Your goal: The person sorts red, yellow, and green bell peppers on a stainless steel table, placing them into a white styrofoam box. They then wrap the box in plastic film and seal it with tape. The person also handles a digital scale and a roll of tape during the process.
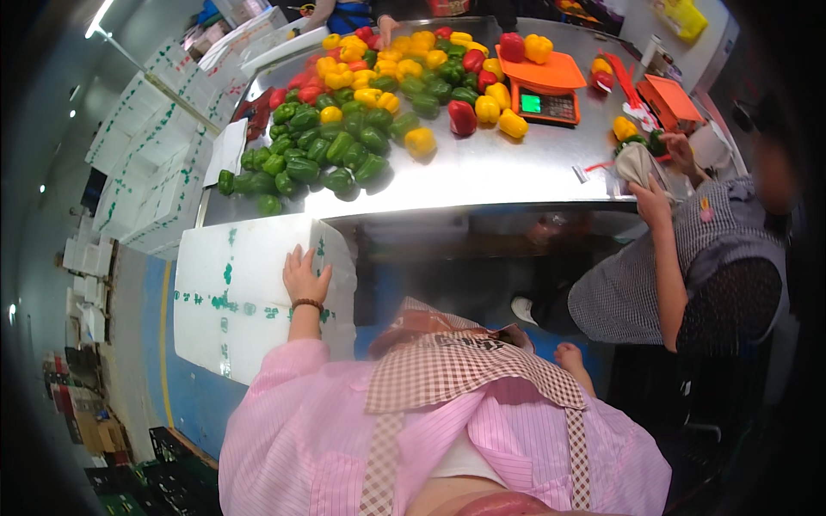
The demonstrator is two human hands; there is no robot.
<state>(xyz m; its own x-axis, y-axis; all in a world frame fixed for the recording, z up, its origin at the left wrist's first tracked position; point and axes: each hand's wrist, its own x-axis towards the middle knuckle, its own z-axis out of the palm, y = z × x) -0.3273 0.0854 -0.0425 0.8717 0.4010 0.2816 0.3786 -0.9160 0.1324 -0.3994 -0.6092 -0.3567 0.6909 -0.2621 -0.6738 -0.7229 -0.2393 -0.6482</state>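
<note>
My left hand (306,277), with a brown beaded bracelet at the wrist, rests with fingers apart on a white foam box (258,258) that has green marks. My right hand (569,356) hangs low beside my checked apron (471,367); its fingers look curled, and what they might hold cannot be made out. Before me on a metal table (477,177) lies a heap of green bell peppers (340,148), with yellow bell peppers (339,74) and red bell peppers (310,93) behind. An orange scale (545,103) carries a red and a yellow pepper on its tray.
At the right a co-worker (703,238) in a checked apron handles a pale cloth-like thing (639,168) at the table. Another person's hand (387,29) reaches over the far edge. White foam boxes (148,161) are stacked at left; a second orange scale (671,103) stands at right.
</note>
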